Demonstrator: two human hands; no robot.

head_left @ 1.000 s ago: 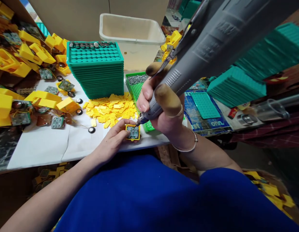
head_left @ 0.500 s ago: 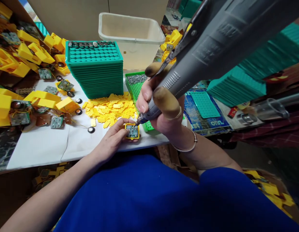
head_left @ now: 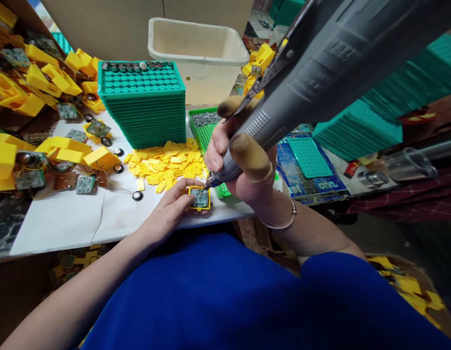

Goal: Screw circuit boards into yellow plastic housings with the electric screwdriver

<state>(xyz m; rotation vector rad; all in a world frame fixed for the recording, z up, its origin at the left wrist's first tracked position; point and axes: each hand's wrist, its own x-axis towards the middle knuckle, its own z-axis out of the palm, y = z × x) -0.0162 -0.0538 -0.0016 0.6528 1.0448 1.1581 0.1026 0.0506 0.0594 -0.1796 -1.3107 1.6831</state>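
My left hand (head_left: pixel 174 203) grips a small yellow plastic case (head_left: pixel 199 209) by its left side, at the table's front edge. Inside the case sits a grey-green circuit board (head_left: pixel 200 198). Wrapped around a grey electric screwdriver (head_left: pixel 261 116), my right hand (head_left: pixel 243 160) wears tan finger covers on some fingers. The tool slants down to the left, and its bit meets the upper part of the board; the exact contact spot is too small to tell. Behind the case lies a heap of small yellow plastic pieces (head_left: pixel 169 163).
A green basket (head_left: pixel 207 138) with many screws (head_left: pixel 206 118) stands behind my right hand. Stacked teal trays (head_left: pixel 145 116) rise behind the yellow heap, before a whitish bin (head_left: pixel 210 80). Yellow cases with wired boards (head_left: pixel 68 150) crowd the left. A teal tray (head_left: pixel 309 158) lies at right.
The screwdriver and my right hand have shifted very slightly, with the bit a touch lower on the board. My left hand keeps its hold on the case.
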